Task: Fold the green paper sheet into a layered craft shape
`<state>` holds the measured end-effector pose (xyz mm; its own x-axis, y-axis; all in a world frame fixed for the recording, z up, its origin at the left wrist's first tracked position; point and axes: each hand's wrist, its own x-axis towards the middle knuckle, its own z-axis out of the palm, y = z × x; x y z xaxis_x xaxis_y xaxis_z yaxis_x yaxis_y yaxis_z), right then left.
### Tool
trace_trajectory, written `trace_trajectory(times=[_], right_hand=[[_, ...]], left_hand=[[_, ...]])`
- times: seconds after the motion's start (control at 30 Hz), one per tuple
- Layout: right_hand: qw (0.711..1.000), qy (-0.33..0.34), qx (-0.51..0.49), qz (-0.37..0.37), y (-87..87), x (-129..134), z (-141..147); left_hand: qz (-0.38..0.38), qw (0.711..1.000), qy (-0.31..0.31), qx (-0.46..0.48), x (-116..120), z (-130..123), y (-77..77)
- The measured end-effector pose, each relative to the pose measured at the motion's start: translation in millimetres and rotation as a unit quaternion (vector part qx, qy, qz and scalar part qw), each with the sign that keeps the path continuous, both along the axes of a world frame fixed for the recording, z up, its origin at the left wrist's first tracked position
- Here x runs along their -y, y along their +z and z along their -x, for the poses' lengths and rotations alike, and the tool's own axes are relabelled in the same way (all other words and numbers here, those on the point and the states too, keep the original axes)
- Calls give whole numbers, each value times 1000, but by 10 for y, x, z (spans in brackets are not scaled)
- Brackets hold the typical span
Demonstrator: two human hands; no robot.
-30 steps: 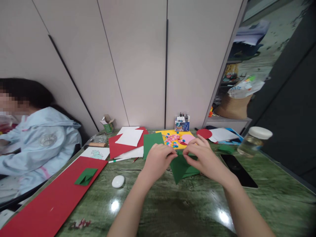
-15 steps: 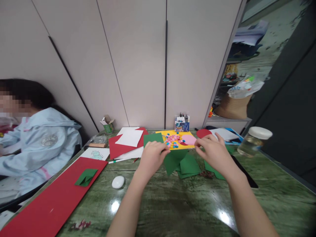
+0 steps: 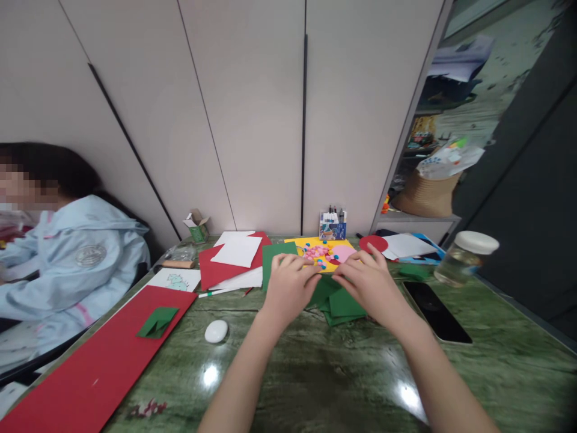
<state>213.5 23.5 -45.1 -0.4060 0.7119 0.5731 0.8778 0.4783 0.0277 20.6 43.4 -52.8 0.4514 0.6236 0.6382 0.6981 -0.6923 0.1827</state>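
Note:
My left hand (image 3: 292, 285) is closed in a pinch on a piece of green paper (image 3: 322, 291) above the table. Close beside it, my right hand (image 3: 373, 287) is also closed, thumb and fingers at the paper's right side. The hands partly cover this paper. Just beyond and below my fingertips lie several loose green paper pieces (image 3: 346, 307). Behind them a yellow sheet (image 3: 293, 242) carries many small pink, blue and yellow balls (image 3: 319, 252) and a pink paper circle (image 3: 342, 254). A larger green sheet (image 3: 276, 254) lies past my left hand.
On the left are a red board (image 3: 97, 355) with folded green paper (image 3: 157, 322), and a white rounded object (image 3: 216, 331). A phone (image 3: 437, 313), a lidded jar (image 3: 465, 258) and a red circle (image 3: 375, 243) are right. A pen box (image 3: 332, 225) stands behind. Another person (image 3: 85, 252) sits left.
My right hand has moved left and closer to my left hand, which shifted slightly right. The green paper's hanging corner is now mostly hidden, and more of the phone shows.

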Motion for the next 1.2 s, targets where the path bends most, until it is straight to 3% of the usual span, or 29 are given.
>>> trace_trajectory(times=[0.2, 0.5, 0.73, 0.97, 1.2], right_hand=[[999, 37, -17, 18, -24, 27, 68], [997, 52, -62, 22, 69, 25, -90], [996, 43, -75, 8, 80, 0, -256], [997, 25, -80, 0, 76, -19, -315], [996, 42, -65, 43, 54, 3, -142]], left_hand=[[-10, 999, -32, 6, 70, -122, -17], [12, 998, -13, 54, 65, 43, 80], [28, 998, 17, 59, 3, 186, 109], [20, 991, 109, 81, -53, 353, 162], [53, 996, 4, 65, 12, 107, 62]])
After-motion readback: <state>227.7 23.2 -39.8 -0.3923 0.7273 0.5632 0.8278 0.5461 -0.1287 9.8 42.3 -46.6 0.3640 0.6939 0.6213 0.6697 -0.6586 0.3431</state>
